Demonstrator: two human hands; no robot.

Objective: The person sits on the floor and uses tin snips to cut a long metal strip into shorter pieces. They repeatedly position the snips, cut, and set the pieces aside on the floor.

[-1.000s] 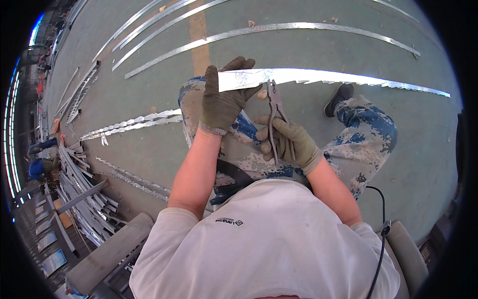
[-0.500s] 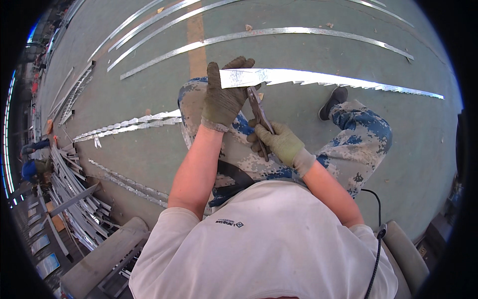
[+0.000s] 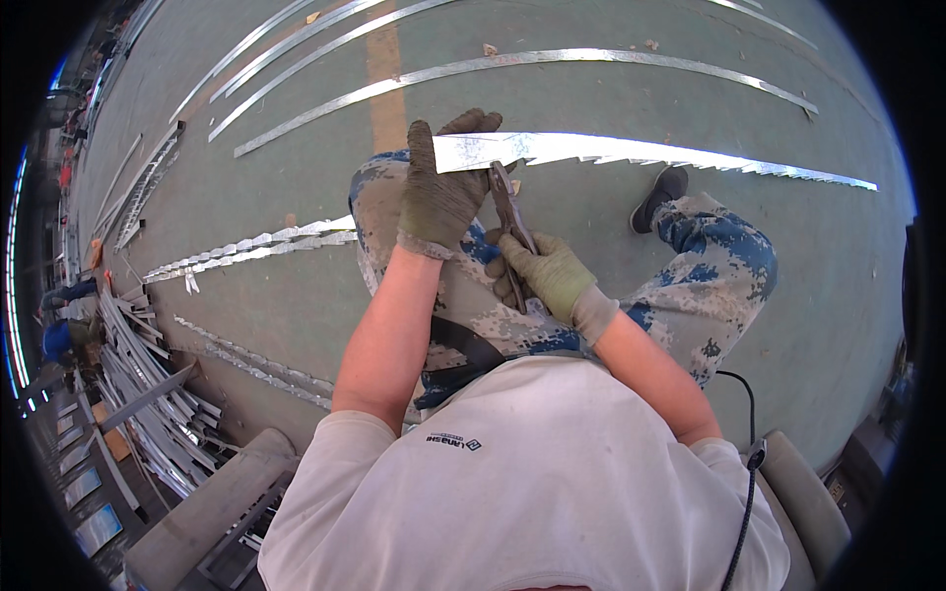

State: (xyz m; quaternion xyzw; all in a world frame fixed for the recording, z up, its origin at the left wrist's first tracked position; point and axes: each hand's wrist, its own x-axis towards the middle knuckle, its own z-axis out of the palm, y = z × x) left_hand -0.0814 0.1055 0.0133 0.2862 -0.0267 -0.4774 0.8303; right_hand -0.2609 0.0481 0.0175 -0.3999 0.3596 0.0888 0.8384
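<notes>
My left hand (image 3: 440, 192), in a dirty olive glove, grips the near end of a long, shiny metal strip (image 3: 581, 148), thumb up in front of its end. The strip reaches far to the right, its lower edge cut into a row of sawtooth notches. My right hand (image 3: 554, 276), in a paler green glove, is closed round the handles of dark metal snips (image 3: 508, 207). The jaws meet the strip's lower edge just right of my left fingers. Exactly how far they close on the metal is hard to see.
Several long flat metal strips (image 3: 532, 59) lie on the green floor ahead. Notched strips (image 3: 256, 246) rest to the left of my knee. A heap of metal profiles (image 3: 163, 394) lies at lower left, near another person (image 3: 64, 335). My foot (image 3: 665, 192) is below the strip.
The snips and my right hand have shifted slightly up and to the left. The strip and my left hand have barely moved.
</notes>
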